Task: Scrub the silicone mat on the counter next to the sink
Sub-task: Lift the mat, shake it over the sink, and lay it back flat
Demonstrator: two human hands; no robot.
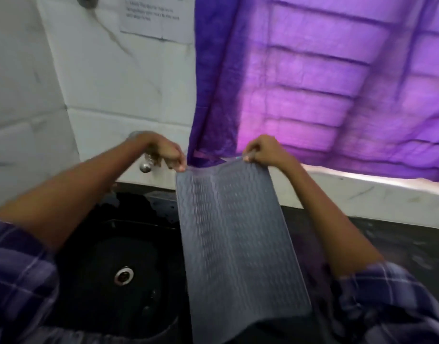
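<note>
A grey ridged silicone mat (238, 244) hangs upright in front of me, held by its two top corners. My left hand (167, 153) pinches the top left corner. My right hand (259, 151) pinches the top right corner. The mat's lower edge curls near the bottom of the view, above the seam between the black sink (109, 264) and the dark counter (387, 244). The picture is blurred by motion.
A metal tap (146, 165) sticks out of the white tiled wall just behind my left hand. The sink has a round metal drain (124, 275). A purple curtain (337, 83) hangs over the window ledge at the right. A paper notice (153, 16) is stuck on the wall.
</note>
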